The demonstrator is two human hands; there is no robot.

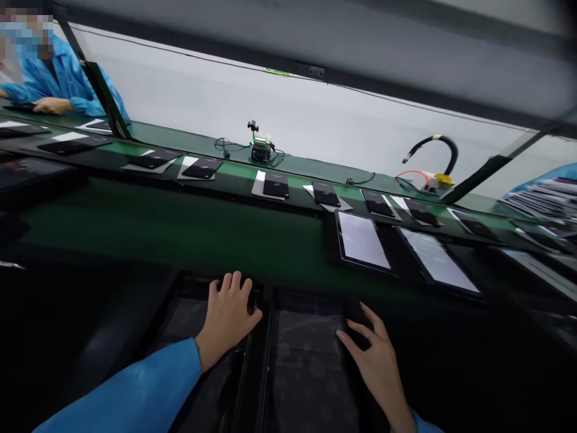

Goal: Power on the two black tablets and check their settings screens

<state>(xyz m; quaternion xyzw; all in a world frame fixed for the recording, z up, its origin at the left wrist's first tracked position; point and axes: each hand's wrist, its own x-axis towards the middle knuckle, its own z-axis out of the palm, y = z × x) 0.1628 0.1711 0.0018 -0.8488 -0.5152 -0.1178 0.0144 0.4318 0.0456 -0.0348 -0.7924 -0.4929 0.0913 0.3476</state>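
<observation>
My left hand (228, 313) lies flat, fingers apart, on the far end of a dark tablet (192, 319) on the black near bench. My right hand (376, 361) rests open with fingers spread at the right edge of a second dark tablet (306, 367) lying beside the first. Neither hand grips anything. Both sleeves are blue. Past my hands, two tablets with bright reflecting screens (363, 239) (438, 260) lie on the green belt.
A row of several black phones (276, 185) on white sheets runs along the far green belt (157, 222). A small fixture with cables (260, 147) and a black hose (433, 144) stand behind. A co-worker in blue (67, 78) sits at the far left.
</observation>
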